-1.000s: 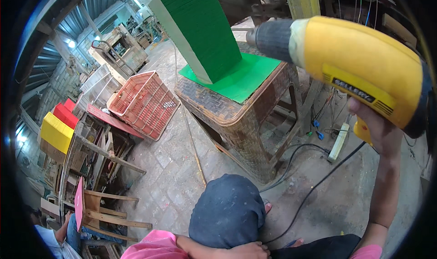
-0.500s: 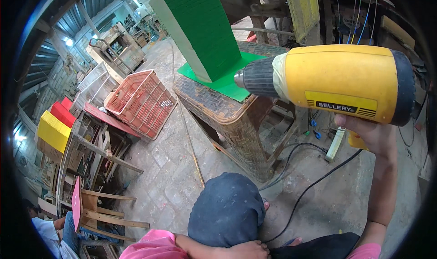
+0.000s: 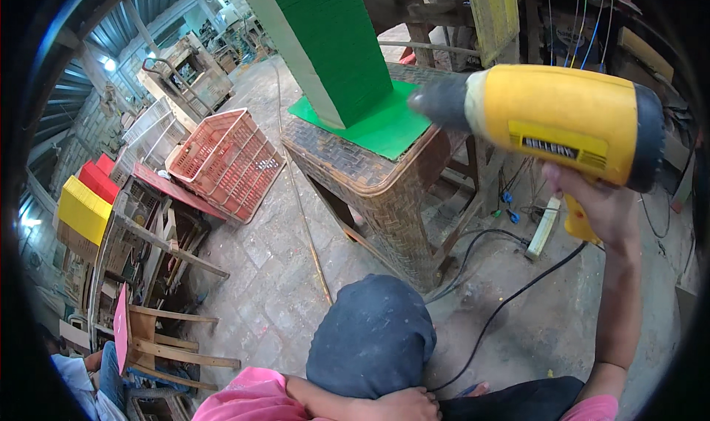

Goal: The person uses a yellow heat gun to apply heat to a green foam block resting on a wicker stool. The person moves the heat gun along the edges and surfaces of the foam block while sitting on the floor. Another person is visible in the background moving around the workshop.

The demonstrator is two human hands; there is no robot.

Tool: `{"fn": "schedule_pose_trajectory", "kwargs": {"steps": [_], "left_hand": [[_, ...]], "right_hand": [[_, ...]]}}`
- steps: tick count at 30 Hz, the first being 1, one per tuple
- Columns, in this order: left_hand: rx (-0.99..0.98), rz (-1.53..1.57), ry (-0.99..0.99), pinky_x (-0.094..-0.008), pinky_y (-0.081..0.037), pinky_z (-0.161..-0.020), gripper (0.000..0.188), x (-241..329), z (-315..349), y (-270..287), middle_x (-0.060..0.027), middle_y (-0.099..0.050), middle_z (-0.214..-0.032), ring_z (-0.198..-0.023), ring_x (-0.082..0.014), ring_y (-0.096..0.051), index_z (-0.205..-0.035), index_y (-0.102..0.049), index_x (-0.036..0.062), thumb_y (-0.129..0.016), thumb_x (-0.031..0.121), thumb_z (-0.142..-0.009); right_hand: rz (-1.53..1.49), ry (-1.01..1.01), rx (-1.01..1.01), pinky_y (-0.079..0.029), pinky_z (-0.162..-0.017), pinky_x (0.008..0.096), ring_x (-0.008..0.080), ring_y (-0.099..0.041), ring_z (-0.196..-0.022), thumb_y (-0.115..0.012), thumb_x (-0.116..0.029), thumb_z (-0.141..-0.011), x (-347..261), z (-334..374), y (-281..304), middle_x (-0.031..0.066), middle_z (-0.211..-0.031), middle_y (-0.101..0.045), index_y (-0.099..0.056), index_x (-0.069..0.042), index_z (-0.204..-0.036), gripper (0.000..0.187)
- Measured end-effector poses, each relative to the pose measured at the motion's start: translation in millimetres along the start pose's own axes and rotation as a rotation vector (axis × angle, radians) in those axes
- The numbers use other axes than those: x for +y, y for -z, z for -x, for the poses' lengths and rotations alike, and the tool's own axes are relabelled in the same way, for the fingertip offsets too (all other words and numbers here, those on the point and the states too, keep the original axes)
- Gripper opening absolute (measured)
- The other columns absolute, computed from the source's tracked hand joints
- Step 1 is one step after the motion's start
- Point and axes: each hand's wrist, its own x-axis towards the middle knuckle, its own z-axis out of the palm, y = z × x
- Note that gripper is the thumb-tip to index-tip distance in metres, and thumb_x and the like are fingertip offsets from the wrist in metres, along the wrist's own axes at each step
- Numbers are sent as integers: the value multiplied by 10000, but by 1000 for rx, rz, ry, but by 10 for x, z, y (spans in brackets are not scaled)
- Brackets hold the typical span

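My right hand (image 3: 599, 206) is wrapped round the handle of a yellow heat gun (image 3: 562, 103) with a dark nozzle. The nozzle points left toward a tall green block-like piece (image 3: 336, 51) with a pale side, apart from it. That piece stands upright on a flat green sheet (image 3: 388, 136), which lies on a woven-patterned stool (image 3: 325, 151). Low in the view, my left hand (image 3: 407, 406) rests by my dark-clothed knee (image 3: 373, 339), its fingers curled over. What lies under those fingers, if anything, is hidden.
A black cord (image 3: 503, 306) crosses the floor near a power strip (image 3: 543, 228). To the left stand a red plastic crate (image 3: 229, 166), yellow (image 3: 83, 210) and red pieces, and a wooden-legged stool (image 3: 177, 353). Another person (image 3: 78, 380) is at the lower left.
The heat gun has tilted and its nozzle has swung up and to the right, away from the green sheet. My left hand stays in place.
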Motion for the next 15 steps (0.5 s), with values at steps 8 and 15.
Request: {"fn": "schedule_pose_trajectory", "kwargs": {"steps": [8,15], "left_hand": [[48,55,-37,-384,-472,-688,345,-22,-5,8,-111,-625,-732,-762,-279,-614,-755,-629,50,-491,351,-852],[5,-19,-59,-392,-478,-662,259,-9,16,33,-100,-633,-739,-762,-273,-625,-723,-639,73,-511,283,-805]], "right_hand": [[-122,-7,-81,-551,-693,260,137,-653,-822,-788,-113,-717,73,89,-34,87,-890,-680,-628,-15,-1029,364],[-2,-149,71,-523,-691,241,109,-633,-787,-783,-100,-727,172,-74,50,39,-887,-668,-635,-38,-1011,326]]}}
